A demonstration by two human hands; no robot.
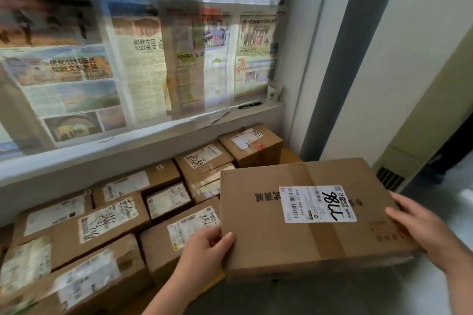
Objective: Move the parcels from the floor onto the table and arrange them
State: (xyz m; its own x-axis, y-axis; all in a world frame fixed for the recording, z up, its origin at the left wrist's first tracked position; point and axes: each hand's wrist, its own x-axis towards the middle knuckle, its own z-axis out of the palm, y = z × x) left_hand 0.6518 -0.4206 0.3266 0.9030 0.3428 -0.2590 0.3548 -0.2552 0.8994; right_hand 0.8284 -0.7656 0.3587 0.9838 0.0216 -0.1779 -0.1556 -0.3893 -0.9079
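Note:
I hold a large flat cardboard parcel (pixel 309 212) with a white shipping label and brown tape, level in front of me at lower right. My left hand (pixel 204 250) grips its left edge, thumb on top. My right hand (pixel 425 230) grips its right edge, fingers spread over the top. Several smaller cardboard parcels (pixel 107 220) with labels lie packed side by side on the table (pixel 212 285) below the window, to the left of and behind the held parcel. Only a yellow strip of table edge shows.
A white window sill (pixel 153 135) runs above the parcels, with a black pen (pixel 249 105) and a paper cup (pixel 274 91) on it. Newspapers cover the window. A grey post (pixel 340 59) and white wall stand at right; floor shows lower right.

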